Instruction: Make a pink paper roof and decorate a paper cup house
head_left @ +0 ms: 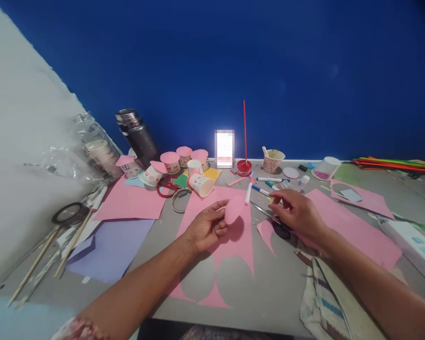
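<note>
A pink paper circle [235, 210] is pinched upright between the thumb and fingers of my left hand [208, 227], above a pink sheet [239, 243] with round pieces cut out of it. My right hand [299, 215] hovers over the scissors [280, 226], fingers loosely curled with a gap between thumb and forefinger, and nothing shows in them. The scissors lie on the table, blades pointing up and left. A curved pink offcut [266, 232] rests just beside them.
Decorated paper cups with pink paper tops [170, 161] stand at the back left, near a dark flask [138, 137]. Markers [272, 180] and a red pot [244, 168] lie behind my hands. A cloth bag [326, 293] and a power strip [416, 243] are on the right.
</note>
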{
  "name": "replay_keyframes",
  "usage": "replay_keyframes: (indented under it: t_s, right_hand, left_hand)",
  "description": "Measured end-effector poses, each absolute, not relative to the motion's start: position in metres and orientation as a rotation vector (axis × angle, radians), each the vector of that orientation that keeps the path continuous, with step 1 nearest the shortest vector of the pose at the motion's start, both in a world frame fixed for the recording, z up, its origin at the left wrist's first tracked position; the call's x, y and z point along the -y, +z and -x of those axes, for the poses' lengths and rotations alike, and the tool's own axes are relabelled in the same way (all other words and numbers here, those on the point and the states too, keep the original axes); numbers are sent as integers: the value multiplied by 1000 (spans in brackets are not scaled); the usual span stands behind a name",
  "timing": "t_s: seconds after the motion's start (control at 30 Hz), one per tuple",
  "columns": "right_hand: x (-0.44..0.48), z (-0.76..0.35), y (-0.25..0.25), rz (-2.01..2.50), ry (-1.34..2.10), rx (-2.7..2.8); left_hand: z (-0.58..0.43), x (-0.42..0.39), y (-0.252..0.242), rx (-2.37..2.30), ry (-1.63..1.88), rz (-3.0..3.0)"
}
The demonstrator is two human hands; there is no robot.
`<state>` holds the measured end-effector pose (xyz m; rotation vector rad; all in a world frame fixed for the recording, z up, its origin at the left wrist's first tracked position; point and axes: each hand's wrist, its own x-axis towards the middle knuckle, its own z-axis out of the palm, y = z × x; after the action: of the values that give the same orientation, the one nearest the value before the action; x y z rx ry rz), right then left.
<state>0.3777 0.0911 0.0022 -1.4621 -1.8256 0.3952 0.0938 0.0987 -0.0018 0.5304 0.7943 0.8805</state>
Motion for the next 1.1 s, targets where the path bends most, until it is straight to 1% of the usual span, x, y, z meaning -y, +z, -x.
replay_keyframes:
  t_s: [0.17, 0.3, 0.37, 0.53, 0.63, 0.73, 0.8, 0.9, 0.97, 1.1]
  right_hand:
    - [-72, -343, 7, 1139, 480, 2004]
    - [-68, -327, 23, 873, 346, 2097]
    - [-70, -323, 33, 871, 294, 2142]
    - [-77, -303, 50, 1131, 285, 2362]
    - [-80, -286, 51, 1257, 330, 2377]
    - [-87, -290, 53, 1341, 461, 2126]
    - [-95, -314, 55, 1462, 444, 1944]
    - [-113, -378, 52, 1714, 306, 1625]
    - [-127, -422, 43, 1885, 232, 1428]
    - [-148, -470, 11, 2030, 358, 1364]
  left_hand:
    - [-98, -89, -3, -696, 720, -479]
    - [-99, -83, -4, -583, 548, -553]
    - [-98, -81, -1, -600, 551, -606]
    - [-96, -80, 10, -553, 780, -628]
    - [-95, -79, 9, -501, 684, -657]
    - [-92, -82, 5, -511, 581, -575]
    - [-90, -87, 5, -548, 618, -492]
    - [-89, -94, 7, -602, 748, -378]
    - [-91, -97, 9, -624, 773, -318]
    - [-94, -100, 8, -618, 763, -251]
